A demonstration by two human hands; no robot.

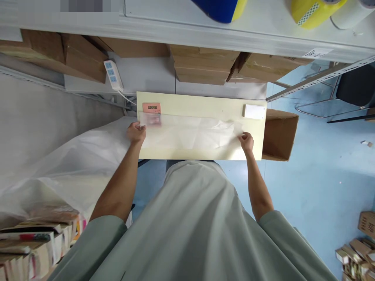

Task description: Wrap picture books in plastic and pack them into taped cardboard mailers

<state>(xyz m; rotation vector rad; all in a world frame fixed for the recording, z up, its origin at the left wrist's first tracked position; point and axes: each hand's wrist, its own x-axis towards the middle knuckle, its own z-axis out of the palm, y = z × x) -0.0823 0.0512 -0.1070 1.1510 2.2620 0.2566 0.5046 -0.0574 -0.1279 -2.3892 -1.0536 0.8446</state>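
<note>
A thin, translucent white sheet [187,132] stretches across the pale yellow board [202,101] in front of me; whether it is film or paper I cannot tell. Its left end is pinched between the fingers of my left hand [136,132]. At the other end, where the sheet is wrinkled, my right hand [247,142] has its fingertips closed on the edge. Near my left hand lies a small pinkish-orange booklet [152,107] with dark print. The sheet covers its lower part, which shows through. A flat white box [254,111] lies beyond my right hand.
An open cardboard box [279,136] stands against the board's right end. Behind are cardboard cartons [203,64] and a power strip [113,75] under a shelf [175,29]. Stacked books [38,242] and plastic sheeting [84,156] are on the left, a chair [356,86] far right.
</note>
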